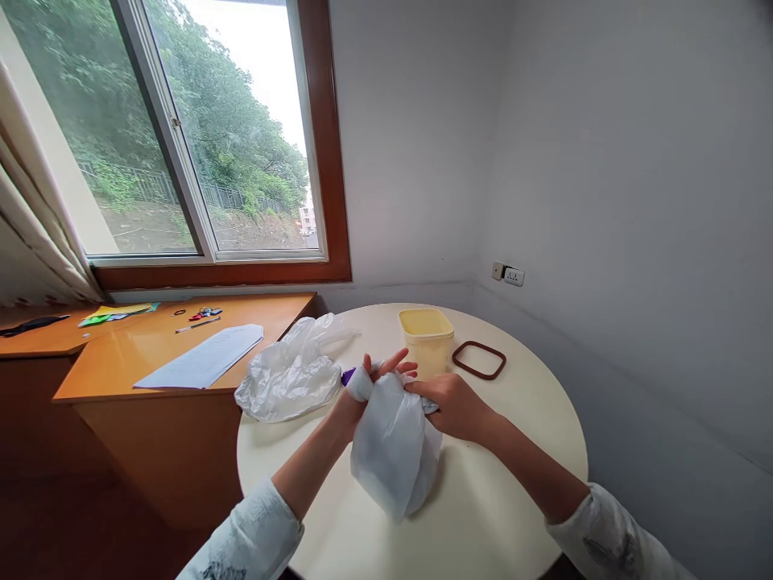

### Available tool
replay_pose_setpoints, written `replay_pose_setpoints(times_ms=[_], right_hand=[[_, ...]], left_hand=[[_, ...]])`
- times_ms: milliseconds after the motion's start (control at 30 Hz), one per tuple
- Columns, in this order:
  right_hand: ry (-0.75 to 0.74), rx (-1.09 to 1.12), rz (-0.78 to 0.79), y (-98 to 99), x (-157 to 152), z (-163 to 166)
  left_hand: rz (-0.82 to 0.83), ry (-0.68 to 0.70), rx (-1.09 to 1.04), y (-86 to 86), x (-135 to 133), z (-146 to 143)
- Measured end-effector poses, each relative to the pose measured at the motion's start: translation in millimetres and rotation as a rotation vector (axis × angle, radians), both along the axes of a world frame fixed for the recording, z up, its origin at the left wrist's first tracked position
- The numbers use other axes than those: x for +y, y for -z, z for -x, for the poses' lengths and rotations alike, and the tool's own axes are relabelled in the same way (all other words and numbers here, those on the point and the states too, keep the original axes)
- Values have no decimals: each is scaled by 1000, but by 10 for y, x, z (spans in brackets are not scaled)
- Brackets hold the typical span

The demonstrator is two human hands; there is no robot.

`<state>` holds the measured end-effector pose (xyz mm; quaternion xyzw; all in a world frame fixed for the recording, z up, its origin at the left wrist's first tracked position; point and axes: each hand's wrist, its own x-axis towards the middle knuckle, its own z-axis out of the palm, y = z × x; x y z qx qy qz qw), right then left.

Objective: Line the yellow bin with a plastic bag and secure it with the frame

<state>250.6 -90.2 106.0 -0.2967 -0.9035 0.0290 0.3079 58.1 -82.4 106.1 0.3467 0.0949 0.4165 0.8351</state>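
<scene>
A white plastic bag (pixel 390 455) hangs from my hands over the round table (pixel 483 507). Part of the bag's film loops round the base of my left hand (pixel 386 370), whose fingers are stretched out and apart. My right hand (pixel 450 403) is closed on the bag's gathered top, with a bit of film showing below its fingers. Behind my hands stands a pale yellow plastic bin (pixel 427 342), its lower part partly hidden by them. A brown rounded-square ring (pixel 454 354) lies to the right of the bin. Something small and purple (pixel 347 376) shows beside my left hand.
Another crumpled clear-white plastic bag (pixel 290 379) lies at the table's left edge. The wooden desk (pixel 266 310) beyond holds papers (pixel 202 354), a pen (pixel 198 325) and small keys (pixel 205 313). A wall socket (pixel 514 276) and window border the corner.
</scene>
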Motion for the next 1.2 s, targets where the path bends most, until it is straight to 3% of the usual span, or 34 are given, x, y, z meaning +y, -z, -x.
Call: replay_pose_setpoints(times_ms=[200, 367, 567, 833, 1000, 1200], right_hand=[[8, 279, 441, -76, -21, -19], [29, 509, 657, -133, 75, -55], [94, 635, 678, -231, 141, -26], [130, 756, 625, -398, 126, 131], [70, 756, 684, -422, 131, 238], [0, 704, 617, -461, 89, 266]], left_hand=[[12, -74, -35, -7, 10, 23], [53, -172, 169, 19, 19, 58], [-113, -345, 450, -33, -44, -7], [-406, -289, 666, -77, -99, -39], [-433, -347, 734, -138, -124, -90], [-478, -395, 789, -213, -148, -149]])
